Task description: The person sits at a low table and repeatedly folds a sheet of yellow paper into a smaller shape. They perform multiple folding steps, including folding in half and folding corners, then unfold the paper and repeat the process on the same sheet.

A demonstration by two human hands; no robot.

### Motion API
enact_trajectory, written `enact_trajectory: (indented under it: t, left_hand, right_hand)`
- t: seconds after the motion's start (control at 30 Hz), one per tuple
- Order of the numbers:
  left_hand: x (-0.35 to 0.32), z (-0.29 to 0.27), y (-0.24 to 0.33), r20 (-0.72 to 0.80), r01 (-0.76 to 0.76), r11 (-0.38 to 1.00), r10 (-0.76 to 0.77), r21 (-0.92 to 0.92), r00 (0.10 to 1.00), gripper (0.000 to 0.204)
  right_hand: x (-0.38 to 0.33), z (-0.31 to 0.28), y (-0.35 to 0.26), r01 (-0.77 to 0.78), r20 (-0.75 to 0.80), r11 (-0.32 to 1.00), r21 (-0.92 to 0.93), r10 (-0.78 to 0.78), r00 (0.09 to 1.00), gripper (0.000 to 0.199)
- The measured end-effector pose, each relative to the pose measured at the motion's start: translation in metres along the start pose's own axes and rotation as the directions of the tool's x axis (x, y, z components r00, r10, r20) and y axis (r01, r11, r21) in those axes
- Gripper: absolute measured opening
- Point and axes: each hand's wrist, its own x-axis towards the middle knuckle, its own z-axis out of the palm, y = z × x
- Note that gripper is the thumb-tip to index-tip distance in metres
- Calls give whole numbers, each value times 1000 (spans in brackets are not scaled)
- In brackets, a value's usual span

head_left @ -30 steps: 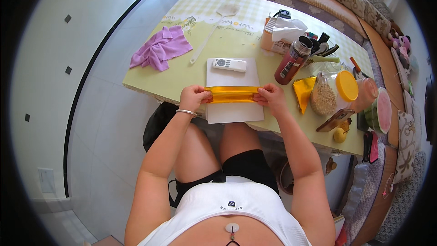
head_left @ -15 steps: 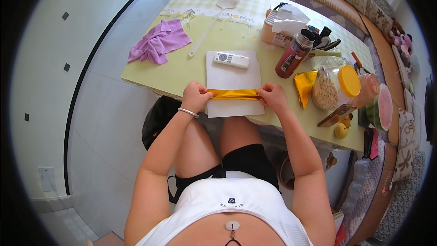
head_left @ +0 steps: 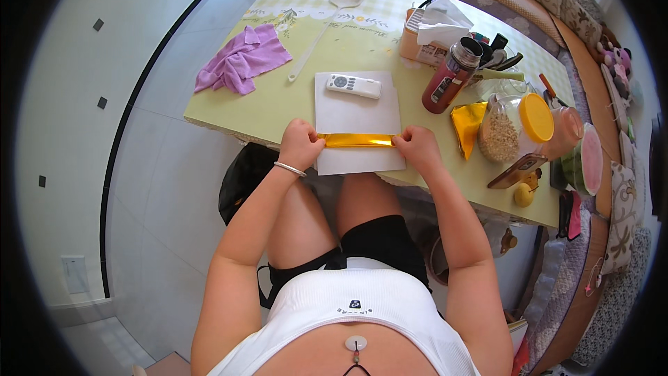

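With the left hand point(head_left: 300, 143) and right hand point(head_left: 416, 146) each pinched on an end of the gold strip point(head_left: 358, 141) lying across the white sheet point(head_left: 356, 108) on the bench point(head_left: 278, 108), the fold likely wants even pressure, edges kept aligned.

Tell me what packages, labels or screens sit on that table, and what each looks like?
Flask: right of the white sheet, upright, dark red, pale label.
Clear jar: further right, on its side, orange lid, grain inside.
Gold pouch: between flask and jar, shiny yellow.
Remote control: on the white sheet, small, white.
Phone: near the right edge, flat, dark screen.
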Motion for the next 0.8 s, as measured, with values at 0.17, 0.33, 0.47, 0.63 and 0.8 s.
enact_trajectory:
  t: [0.17,0.33,0.47,0.63,0.8]
  left_hand:
    - [0,0,0,82,-18,991,7,135,997,22]
    - [-2,-10,23,139,-613,662,623,431,770,46]
    - [-3,-5,20,406,-737,493,621,462,670,50]
    - [0,-5,20,468,-745,478,581,466,666,51]
    - [-3,-8,13,477,-733,494,557,468,680,55]
  right_hand:
    - [-1,-1,-5,14,13,998,-59,-14,1000,26]
    - [-1,3,-4,35,-1,992,-125,-35,999,24]
    - [-6,6,-18,51,-51,941,-333,-72,996,28]
    - [-18,38,-10,519,35,560,-646,-657,753,60]
    - [-42,46,-11,530,209,718,-451,-492,845,77]
